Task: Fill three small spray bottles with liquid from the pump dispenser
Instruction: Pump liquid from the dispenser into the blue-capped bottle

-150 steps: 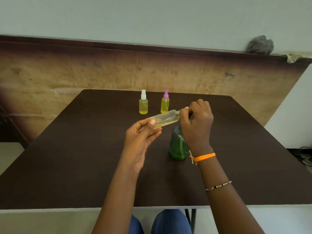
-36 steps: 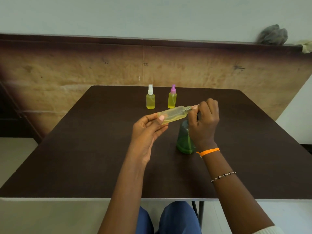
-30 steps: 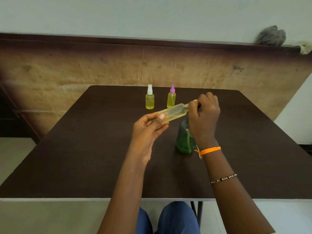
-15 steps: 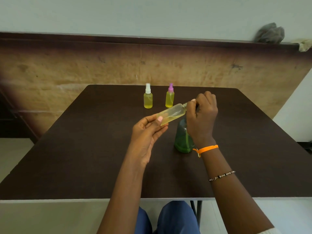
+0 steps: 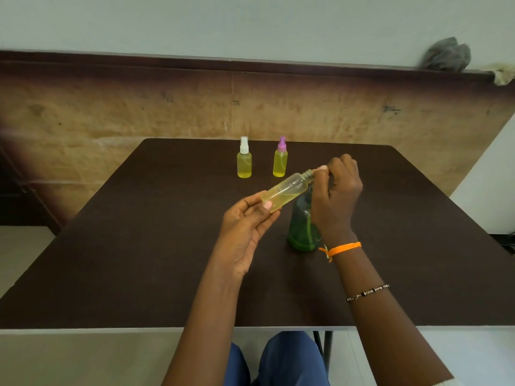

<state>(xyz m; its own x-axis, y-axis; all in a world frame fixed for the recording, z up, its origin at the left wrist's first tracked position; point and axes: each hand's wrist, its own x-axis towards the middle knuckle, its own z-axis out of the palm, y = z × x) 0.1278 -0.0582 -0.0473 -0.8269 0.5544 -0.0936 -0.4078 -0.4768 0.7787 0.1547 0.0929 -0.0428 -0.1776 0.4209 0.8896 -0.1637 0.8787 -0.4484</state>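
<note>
Dark-brown desk (image 5: 139, 260). Far centre: white-capped spray bottle (image 5: 244, 158), pink-capped spray bottle (image 5: 280, 158), unlabelled. Left hand (image 5: 246, 229) pinches tilted uncapped bottle (image 5: 287, 190) by its base; right hand (image 5: 335, 196) curls over green pump dispenser (image 5: 301, 232), fingertips at the bottle's neck.

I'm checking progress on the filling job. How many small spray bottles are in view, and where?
3. The white-capped bottle and the pink-capped bottle stand side by side at the table's far edge. The uncapped bottle is tilted in the left hand. None appear hidden.
</note>
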